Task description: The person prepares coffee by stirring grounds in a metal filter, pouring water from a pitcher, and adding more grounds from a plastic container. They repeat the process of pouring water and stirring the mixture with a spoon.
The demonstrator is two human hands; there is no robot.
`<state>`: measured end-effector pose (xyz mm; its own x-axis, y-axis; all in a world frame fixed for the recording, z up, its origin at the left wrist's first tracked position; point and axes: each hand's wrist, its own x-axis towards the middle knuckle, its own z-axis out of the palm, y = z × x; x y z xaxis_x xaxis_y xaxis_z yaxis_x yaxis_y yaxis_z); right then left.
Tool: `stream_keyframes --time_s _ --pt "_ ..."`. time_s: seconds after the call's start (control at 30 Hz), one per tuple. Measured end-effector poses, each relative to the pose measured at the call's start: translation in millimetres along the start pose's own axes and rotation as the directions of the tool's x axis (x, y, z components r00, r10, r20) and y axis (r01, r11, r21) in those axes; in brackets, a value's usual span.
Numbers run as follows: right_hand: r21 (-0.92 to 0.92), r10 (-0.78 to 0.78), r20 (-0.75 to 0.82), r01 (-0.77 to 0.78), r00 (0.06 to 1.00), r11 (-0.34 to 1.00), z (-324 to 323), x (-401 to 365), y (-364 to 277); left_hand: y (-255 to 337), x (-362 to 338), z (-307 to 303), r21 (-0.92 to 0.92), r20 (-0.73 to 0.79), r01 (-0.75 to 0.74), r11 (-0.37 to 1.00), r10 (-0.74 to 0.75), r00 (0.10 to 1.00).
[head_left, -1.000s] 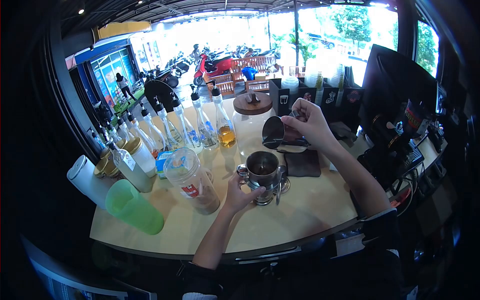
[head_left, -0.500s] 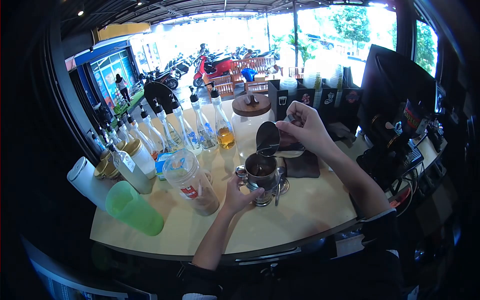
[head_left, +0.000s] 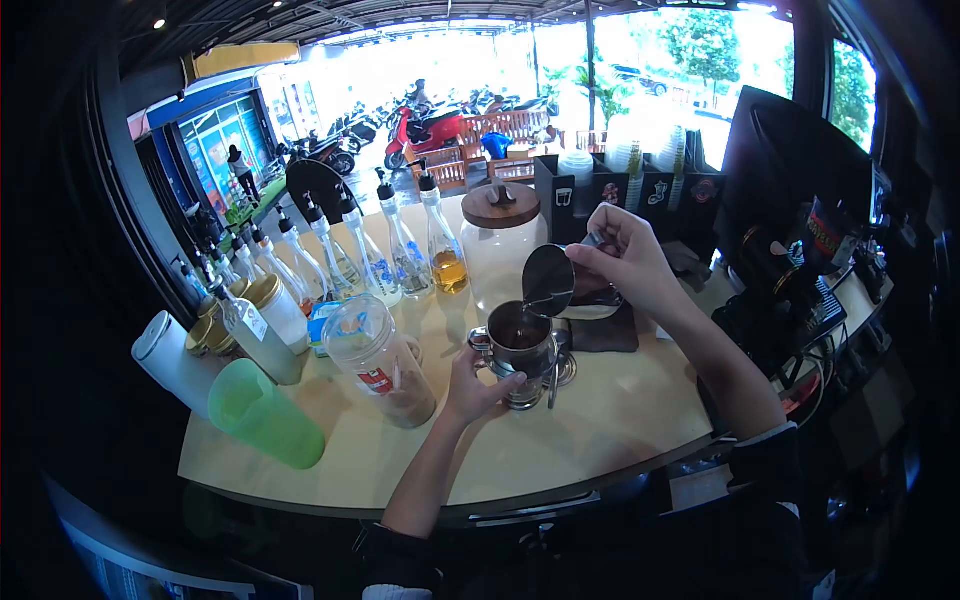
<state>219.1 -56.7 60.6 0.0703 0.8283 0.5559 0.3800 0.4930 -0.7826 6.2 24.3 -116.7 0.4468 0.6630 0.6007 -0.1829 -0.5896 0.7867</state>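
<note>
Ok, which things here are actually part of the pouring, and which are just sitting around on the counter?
In use: right hand, tilted steel pitcher, left hand, metal cup under its spout.
Lying about: green tumbler, plastic jar, pump bottles, wooden-lidded glass jar, dark cloth.

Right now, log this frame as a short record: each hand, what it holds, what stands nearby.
left hand: grips the metal cup on the counter
right hand: holds the small metal pitcher, tilted, spout over the metal cup
left of cup: lidded plastic jar, green tumbler
behind: pump bottles, glass jar with wooden lid
</note>
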Motion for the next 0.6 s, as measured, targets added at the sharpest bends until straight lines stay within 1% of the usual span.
stream_keyframes --time_s 0.1,0.27,0.37,0.6 --pt "0.002 0.001 -0.010 -0.001 1.000 1.000 -3 0 2 0 0 1 -0.010 -0.010 0.011 1.000 -0.011 1.000" --pt "-0.049 0.024 -0.040 -0.026 0.999 0.998 -4 2 5 -3 -1 -1 0.014 0.005 0.014 1.000 -0.014 1.000" --pt "-0.022 0.021 -0.038 -0.021 0.999 1.000 -4 5 8 -4 -1 -1 0.024 0.009 0.018 1.000 -0.019 1.000" --pt "-0.035 0.010 -0.041 -0.011 0.999 0.999 2 11 6 -5 -1 -1 0.017 0.010 0.030 0.999 -0.030 1.000"
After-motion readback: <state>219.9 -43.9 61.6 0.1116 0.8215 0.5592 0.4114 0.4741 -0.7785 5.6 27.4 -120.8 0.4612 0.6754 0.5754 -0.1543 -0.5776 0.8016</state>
